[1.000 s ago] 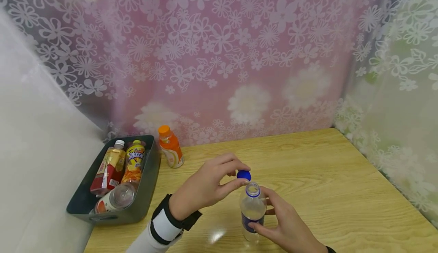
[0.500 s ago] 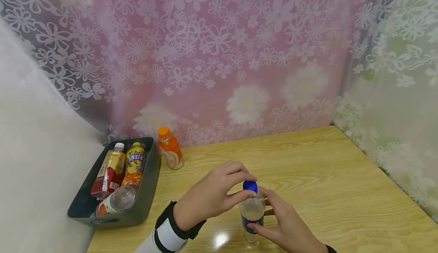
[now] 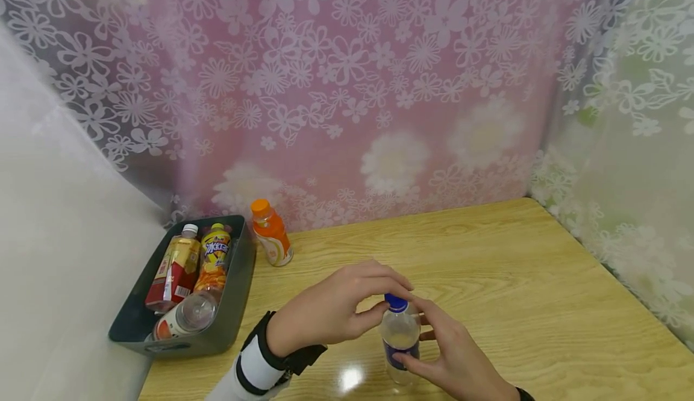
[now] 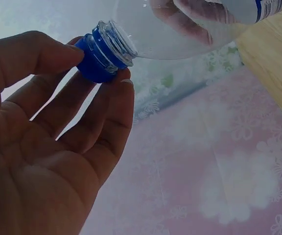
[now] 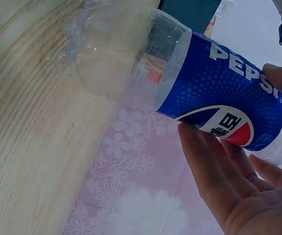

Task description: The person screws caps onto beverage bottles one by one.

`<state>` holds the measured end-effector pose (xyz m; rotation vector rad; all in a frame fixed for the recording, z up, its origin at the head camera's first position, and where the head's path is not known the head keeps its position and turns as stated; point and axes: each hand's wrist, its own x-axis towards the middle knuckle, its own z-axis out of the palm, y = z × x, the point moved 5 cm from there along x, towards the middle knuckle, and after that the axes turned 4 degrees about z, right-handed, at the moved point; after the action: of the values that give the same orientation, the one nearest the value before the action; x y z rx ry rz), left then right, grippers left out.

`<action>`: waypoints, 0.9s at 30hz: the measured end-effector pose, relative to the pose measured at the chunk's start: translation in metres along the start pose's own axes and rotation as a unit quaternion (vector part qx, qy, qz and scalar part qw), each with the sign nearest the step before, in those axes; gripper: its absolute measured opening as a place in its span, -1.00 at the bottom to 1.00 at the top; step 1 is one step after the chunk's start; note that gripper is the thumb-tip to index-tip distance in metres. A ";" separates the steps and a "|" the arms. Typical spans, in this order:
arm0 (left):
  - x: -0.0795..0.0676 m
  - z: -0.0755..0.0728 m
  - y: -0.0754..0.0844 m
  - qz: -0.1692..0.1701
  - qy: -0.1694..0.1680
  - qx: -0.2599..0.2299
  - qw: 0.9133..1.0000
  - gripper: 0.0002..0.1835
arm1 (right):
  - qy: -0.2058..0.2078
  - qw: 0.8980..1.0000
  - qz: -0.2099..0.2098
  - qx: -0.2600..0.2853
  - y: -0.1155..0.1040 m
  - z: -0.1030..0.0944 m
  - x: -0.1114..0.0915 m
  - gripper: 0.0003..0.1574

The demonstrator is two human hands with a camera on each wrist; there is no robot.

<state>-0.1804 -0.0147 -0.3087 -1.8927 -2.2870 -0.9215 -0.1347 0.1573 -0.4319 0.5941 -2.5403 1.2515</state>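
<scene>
A clear plastic Pepsi bottle (image 3: 400,332) with a blue label (image 5: 229,93) stands upright in front of me. My right hand (image 3: 458,353) grips it around the label, thumb on one side and fingers on the other. The blue cap (image 3: 396,303) sits on the bottle's neck. My left hand (image 3: 338,304) pinches that cap between thumb and fingertips, partly covering it in the head view. From the left wrist view, the cap (image 4: 96,63) is over the neck's opening, with clear threaded neck and a blue ring showing beside it.
A dark grey bin (image 3: 241,304) at the left holds a red-and-gold bottle (image 3: 176,268), a yellow iced-tea bottle (image 3: 214,259) and a clear bottle (image 3: 187,317). An orange bottle (image 3: 273,238) stands beside it on the wooden table (image 3: 488,256). Floral curtains (image 3: 347,88) line the back and right.
My left hand has moved right and slightly down, bringing the cap from beside the open neck onto it. The left fingers have shifted around the cap. My right hand keeps holding the bottle.
</scene>
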 end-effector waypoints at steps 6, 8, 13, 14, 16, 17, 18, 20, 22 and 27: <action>0.000 -0.002 -0.004 -0.056 0.054 0.064 0.995 -0.56 | -0.006 1.000 0.009 0.007 0.000 0.000 0.000 0.08; -0.001 -0.003 -0.004 -0.084 0.085 0.131 0.984 -0.50 | -0.008 1.000 0.014 0.010 0.000 0.000 0.000 0.05; 0.002 0.001 -0.002 -0.098 0.107 0.202 0.968 -0.48 | -0.008 1.000 0.024 0.011 0.001 0.000 0.000 0.03; 0.002 0.002 -0.002 -0.097 0.105 0.200 0.969 -0.50 | -0.007 1.000 0.024 0.009 0.001 0.000 0.000 0.02; 0.002 0.004 -0.002 -0.096 0.101 0.192 0.972 -0.53 | -0.005 1.000 0.020 0.006 0.000 0.000 0.000 0.03; 0.002 0.004 -0.003 -0.094 0.098 0.186 0.973 -0.56 | -0.004 1.000 0.017 0.005 0.000 0.000 0.000 0.04; 0.002 0.005 -0.003 -0.093 0.094 0.179 0.975 -0.57 | -0.002 1.000 0.014 0.005 0.000 0.000 0.000 0.05; 0.002 0.005 -0.004 -0.091 0.084 0.155 0.980 -0.61 | -0.001 1.000 0.009 0.006 0.000 0.000 0.000 0.05; 0.002 0.005 -0.005 -0.087 0.069 0.122 0.986 -0.66 | -0.002 1.000 0.008 0.007 -0.001 0.001 0.000 0.04; 0.002 0.004 -0.007 -0.063 0.026 0.032 0.997 -0.73 | -0.005 1.000 0.009 0.010 -0.001 0.001 0.000 0.03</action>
<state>-0.1859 -0.0116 -0.3147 -1.6961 -2.3993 -0.8856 -0.1342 0.1563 -0.4322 0.5855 -2.5496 1.2858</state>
